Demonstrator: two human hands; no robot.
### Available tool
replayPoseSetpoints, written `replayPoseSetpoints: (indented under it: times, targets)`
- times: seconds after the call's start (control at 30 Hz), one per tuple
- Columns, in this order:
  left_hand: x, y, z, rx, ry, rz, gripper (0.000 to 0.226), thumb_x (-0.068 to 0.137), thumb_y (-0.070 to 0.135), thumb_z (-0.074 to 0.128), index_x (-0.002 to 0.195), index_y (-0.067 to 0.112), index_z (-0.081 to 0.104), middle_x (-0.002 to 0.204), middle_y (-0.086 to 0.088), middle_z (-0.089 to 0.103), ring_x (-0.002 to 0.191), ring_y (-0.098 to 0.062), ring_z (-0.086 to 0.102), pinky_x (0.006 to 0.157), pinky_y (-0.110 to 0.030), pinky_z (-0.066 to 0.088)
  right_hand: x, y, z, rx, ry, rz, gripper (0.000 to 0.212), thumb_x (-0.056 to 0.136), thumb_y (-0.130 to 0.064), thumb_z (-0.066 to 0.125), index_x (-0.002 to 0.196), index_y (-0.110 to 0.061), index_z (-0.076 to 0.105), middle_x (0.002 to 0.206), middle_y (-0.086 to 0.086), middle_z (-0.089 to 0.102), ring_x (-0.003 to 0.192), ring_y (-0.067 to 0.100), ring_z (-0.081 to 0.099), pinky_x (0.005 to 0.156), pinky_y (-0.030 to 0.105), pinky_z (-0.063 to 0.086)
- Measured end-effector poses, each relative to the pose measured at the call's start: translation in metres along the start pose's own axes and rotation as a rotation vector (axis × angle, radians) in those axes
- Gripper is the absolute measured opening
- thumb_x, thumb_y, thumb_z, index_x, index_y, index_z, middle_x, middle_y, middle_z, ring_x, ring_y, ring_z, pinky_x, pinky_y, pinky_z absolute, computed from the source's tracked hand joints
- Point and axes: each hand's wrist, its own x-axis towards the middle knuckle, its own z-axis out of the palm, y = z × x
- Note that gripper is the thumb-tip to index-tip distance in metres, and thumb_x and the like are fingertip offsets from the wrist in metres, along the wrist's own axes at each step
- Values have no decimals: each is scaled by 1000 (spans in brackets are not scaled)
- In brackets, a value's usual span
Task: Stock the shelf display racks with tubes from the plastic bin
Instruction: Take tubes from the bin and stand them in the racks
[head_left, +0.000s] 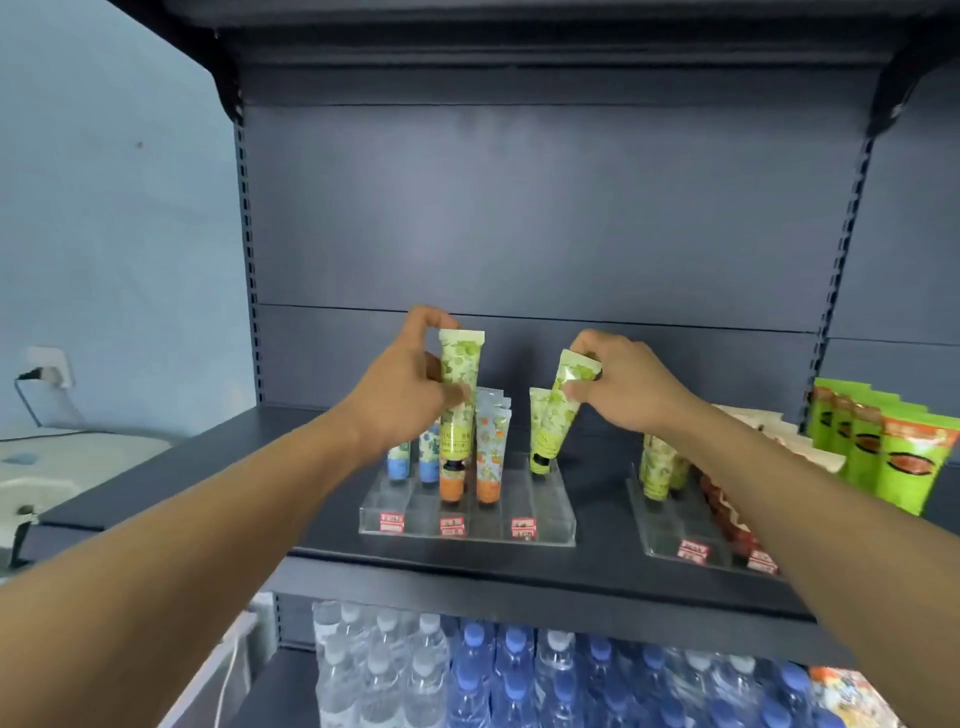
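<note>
Both hands work above the clear acrylic rack (467, 525), which stands on the dark shelf (218, 467) and serves here as the landmark. The left hand (410, 387) pinches a green floral tube (460, 395) near its crimped top, thumb and fingers curled round it, and holds it upright over the rack's middle rows, cap down. The right hand (623, 384) grips a second green tube (563, 410) by its crimped end; this tube leans toward the left, its black cap near the rack's right rear slots. A third green tube (540, 436) stands just behind it in the rack.

Risks, as judged from this arrangement:
- The left-hand tube hangs directly in front of the orange-capped tubes (488, 457), and blue-capped tubes (428, 457) stand at the rack's left; a misjudged descent could knock these upright neighbours over.
- The tilted right-hand tube may miss its slot or seat askew, tipping the third tube beside it.
- Each grip is high on a soft tube, so the cap end can swing during lowering.
- The rack is light and its front rows are unfilled; a downward push may slide it along the shelf.

A second rack (675, 540) to the right of the landmark holds more green tubes. The plastic bin is not in view.
</note>
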Motion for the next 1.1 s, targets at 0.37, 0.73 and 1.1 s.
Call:
replayPoseSetpoints:
  times: [0.37, 0.73, 1.1]
  targets:
    - [42, -28, -23, -53, -57, 3, 32, 89, 2, 58, 109, 17, 38, 86, -16, 60, 74, -26, 48, 68, -39, 40, 64, -2, 46, -289, -76, -8, 21, 90, -22, 56, 110, -16, 58, 113, 3, 60, 114, 25, 47, 92, 34, 35]
    - [45, -25, -15, 32, -82, 45, 32, 89, 9, 61, 111, 19, 42, 83, -15, 61, 66, -23, 46, 50, -26, 37, 72, 8, 71, -380, -58, -23, 19, 89, -28, 61, 104, -16, 62, 129, 3, 45, 125, 25, 30, 103, 37, 25]
    - [47, -27, -13, 80, -81, 40, 34, 89, 9, 61, 115, 19, 41, 78, -9, 61, 63, -20, 48, 45, -18, 39, 72, 17, 85, -438, -74, -11, 23, 90, -31, 60, 108, -17, 65, 135, 3, 43, 129, 26, 27, 105, 41, 22]
